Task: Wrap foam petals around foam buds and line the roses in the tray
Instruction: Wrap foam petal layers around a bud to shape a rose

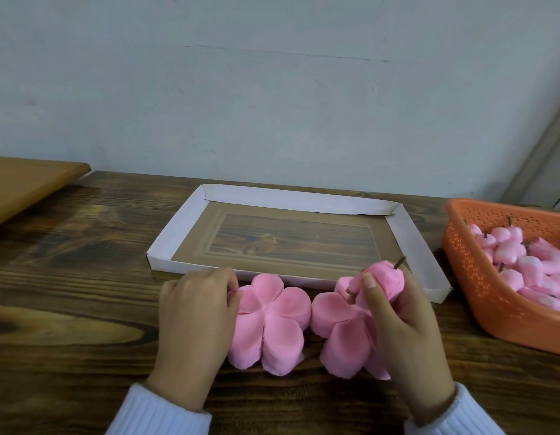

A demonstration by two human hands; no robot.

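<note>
A dark wooden table (84, 277) is shown bearing a shallow white-rimmed tray (184, 221) at centre and an orange basket (467, 271) of pink buds (523, 265) at the right edge. Just in front of the tray, two flower-shaped stacks of pink foam petals are laid side by side: the left petal stack (272, 324) is pinched at its upper-left petal by the curled fingers of the left hand (193, 318). The right petal stack (338, 324) is partly covered by the right hand (404, 324), in which a foam bud (382, 277) with a thin stem (399, 262) is gripped above it.
</note>
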